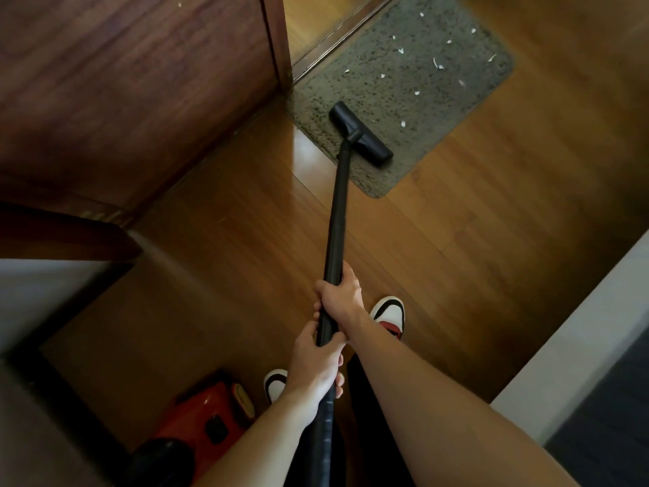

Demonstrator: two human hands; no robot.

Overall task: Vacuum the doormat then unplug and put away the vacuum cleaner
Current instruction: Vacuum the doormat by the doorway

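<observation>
Left hand, right hand round smooth black tube; speckled, maybe-coir doormat.

Standing on the wooden floor, right shoe ahead of left shoe, facing the doormat lying ahead against the threshold, just right of the door. Holding the wand in the middle, right hand gripping ahead of left hand. Resting the floor head on the doormat's near left part, with scraps lying scattered farther back and right. With the vacuum cleaner body sitting on the floor at near left, beside the left shoe.
</observation>
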